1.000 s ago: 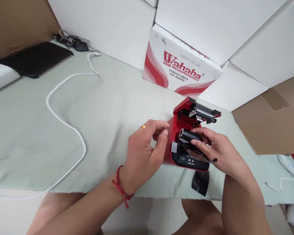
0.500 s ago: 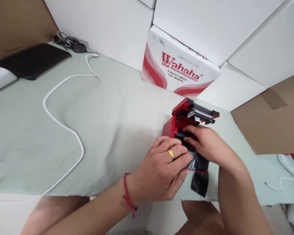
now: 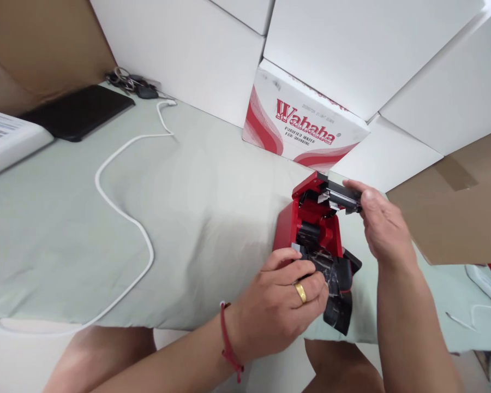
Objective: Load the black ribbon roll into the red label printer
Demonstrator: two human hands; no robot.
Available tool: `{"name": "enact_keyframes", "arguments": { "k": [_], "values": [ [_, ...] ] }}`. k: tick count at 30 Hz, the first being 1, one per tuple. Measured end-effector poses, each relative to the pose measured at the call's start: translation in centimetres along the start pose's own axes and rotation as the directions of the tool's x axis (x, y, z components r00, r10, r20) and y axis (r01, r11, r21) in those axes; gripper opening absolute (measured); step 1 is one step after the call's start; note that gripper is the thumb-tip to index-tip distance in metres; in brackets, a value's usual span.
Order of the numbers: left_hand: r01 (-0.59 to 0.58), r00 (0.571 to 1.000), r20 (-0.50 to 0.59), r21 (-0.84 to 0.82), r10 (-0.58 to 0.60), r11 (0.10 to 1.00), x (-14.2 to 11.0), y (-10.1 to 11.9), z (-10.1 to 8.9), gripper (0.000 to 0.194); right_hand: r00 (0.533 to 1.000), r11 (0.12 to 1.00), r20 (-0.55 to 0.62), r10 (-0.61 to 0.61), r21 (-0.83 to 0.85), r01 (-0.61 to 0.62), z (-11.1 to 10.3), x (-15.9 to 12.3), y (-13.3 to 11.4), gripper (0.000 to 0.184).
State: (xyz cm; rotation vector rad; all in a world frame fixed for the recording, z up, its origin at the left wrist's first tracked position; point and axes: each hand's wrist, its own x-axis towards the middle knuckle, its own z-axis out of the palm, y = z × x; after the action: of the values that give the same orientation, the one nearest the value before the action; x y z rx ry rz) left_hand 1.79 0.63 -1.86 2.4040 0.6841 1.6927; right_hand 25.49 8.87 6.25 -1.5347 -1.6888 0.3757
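Observation:
A small red and black machine point(image 3: 285, 225), which looks like a label printer, stands on the cloth with its lid point(image 3: 340, 192) raised. Inside it a black roll point(image 3: 309, 234) shows. Glossy black film point(image 3: 339, 312) comes out at the front and hangs down, crinkled. My left hand point(image 3: 280, 297), with a gold ring, is closed over the film at the machine's front left; its fingertips are partly hidden. My right hand point(image 3: 387, 226) grips the right end of the raised lid between thumb and fingers.
A Wahaha water carton point(image 3: 306, 117) stands behind the machine against white boxes. A white cable point(image 3: 125, 213) winds over the cloth point(image 3: 204, 180) at left. Keys point(image 3: 133, 84), a flat black object point(image 3: 84, 112) and a white device point(image 3: 12, 143) lie back left. Cardboard point(image 3: 458, 213) stands at right.
My right hand has left the inside of the machine and moved up and right onto the raised lid. My left hand stays at the front; the black roll is now uncovered.

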Motion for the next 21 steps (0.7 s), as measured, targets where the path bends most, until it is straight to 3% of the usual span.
{"name": "enact_keyframes", "arguments": {
  "k": [3,5,8,11,15,18,21],
  "values": [
    [0.026,1.000,-0.005,-0.010,-0.026,1.000,0.0,0.2,0.1,0.015,1.000,0.999,-0.007,0.005,0.033,-0.005,0.1,-2.3,-0.7,0.045],
    [0.038,0.999,0.002,-0.009,-0.038,0.999,0.1,0.4,0.0,0.016,0.997,0.997,0.023,-0.070,0.014,0.070,-0.7,-4.4,-1.4,0.039],
    [0.034,0.999,-0.009,-0.031,-0.035,0.999,0.3,0.5,-0.1,0.020,0.951,0.967,0.195,-0.239,-0.041,0.252,-1.8,-7.3,-1.5,0.038],
    [0.040,0.999,0.002,-0.045,-0.040,0.998,0.6,0.5,-0.2,0.022,0.890,0.930,0.334,-0.311,-0.084,0.357,-2.0,-9.3,-0.4,0.047],
    [0.121,0.992,-0.005,-0.114,-0.122,0.986,1.2,-0.2,-0.7,0.026,0.885,0.924,0.344,-0.314,-0.101,0.368,-1.3,-10.5,0.8,0.053],
    [0.284,0.959,0.015,-0.122,-0.284,0.951,1.5,-1.1,-0.8,0.040,0.892,0.932,0.323,-0.315,-0.074,0.355,-1.0,-10.5,0.9,0.052],
    [0.353,0.935,0.044,-0.071,-0.351,0.933,1.4,-1.9,-0.5,0.043,0.896,0.933,0.305,-0.323,-0.059,0.356,-0.8,-10.4,0.9,0.051]
  ]
}}
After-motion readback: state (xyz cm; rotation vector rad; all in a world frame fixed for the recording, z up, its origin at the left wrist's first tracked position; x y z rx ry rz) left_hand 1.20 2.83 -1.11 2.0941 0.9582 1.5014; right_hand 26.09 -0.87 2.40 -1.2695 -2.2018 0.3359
